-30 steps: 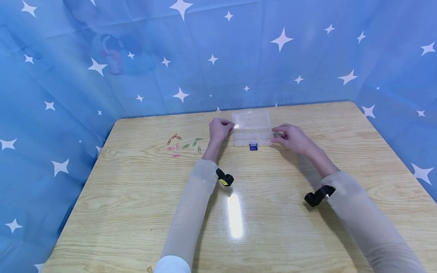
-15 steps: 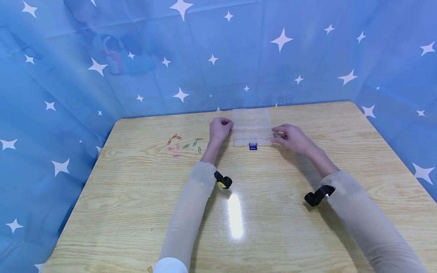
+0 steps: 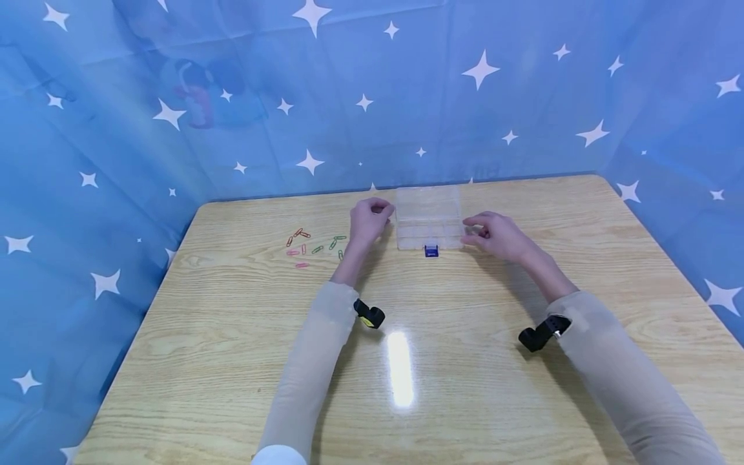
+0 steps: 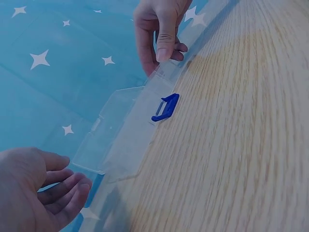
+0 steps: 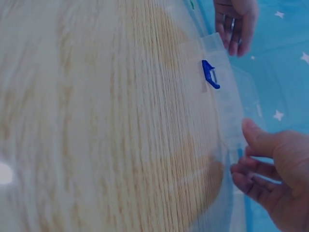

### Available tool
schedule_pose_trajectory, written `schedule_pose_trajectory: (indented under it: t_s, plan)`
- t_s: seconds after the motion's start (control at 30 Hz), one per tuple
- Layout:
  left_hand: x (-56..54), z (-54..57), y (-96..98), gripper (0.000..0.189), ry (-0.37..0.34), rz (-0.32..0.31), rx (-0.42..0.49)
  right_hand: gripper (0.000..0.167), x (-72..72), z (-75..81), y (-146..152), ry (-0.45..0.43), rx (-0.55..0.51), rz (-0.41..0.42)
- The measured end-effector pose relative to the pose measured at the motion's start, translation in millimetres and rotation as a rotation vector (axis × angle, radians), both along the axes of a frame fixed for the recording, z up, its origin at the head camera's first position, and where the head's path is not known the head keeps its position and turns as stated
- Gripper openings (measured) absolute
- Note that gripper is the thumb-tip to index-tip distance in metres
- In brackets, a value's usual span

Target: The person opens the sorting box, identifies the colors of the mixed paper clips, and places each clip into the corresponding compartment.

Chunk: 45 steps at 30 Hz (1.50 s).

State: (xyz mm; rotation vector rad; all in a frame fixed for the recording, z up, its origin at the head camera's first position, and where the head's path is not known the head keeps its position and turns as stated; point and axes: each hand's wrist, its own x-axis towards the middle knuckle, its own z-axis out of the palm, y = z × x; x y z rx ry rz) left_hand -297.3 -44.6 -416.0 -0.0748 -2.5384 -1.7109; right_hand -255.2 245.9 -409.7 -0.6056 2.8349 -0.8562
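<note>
A clear plastic compartment box lies with its lid folded back near the table's far edge. Its blue latch faces the person. To the left of the box, the left hand is apart from it, its fingers loosely bent with nothing between them in the left wrist view. By the box's right end is the right hand, thumb and fingers spread around that end; whether they touch it is hard to tell. No contents are discernible in the box.
Left of the left hand lie several paper clips: red ones, pink ones and green ones. A blue curtain with white stars hangs right behind the wooden table.
The left hand has drawn away from the box's left side, moving slightly left and back. The right hand and the box stay nearly in place.
</note>
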Motion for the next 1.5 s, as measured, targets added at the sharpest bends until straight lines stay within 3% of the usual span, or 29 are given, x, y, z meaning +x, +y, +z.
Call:
schedule_pose_trajectory:
  t_s: [0.2,0.43,0.9,1.5]
  plan:
    - [6.9,6.9,-7.9,0.022,0.037,-0.041,-0.001,0.051,0.3,0.5,0,-0.011,-0.003,-0.003]
    - [15.3,13.3,-17.0,0.022,0.081,-0.033,-0.043,0.051,0.7,0.3,0,-0.010,0.000,-0.008]
    - [32.1,19.1,-38.2,0.024,0.114,-0.059,-0.034,0.051,-0.1,-1.2,1,-0.014,-0.001,-0.005]
    - [50.0,12.2,-62.5,0.018,0.114,-0.062,-0.090,0.050,1.8,0.7,0,-0.013,-0.006,-0.007]
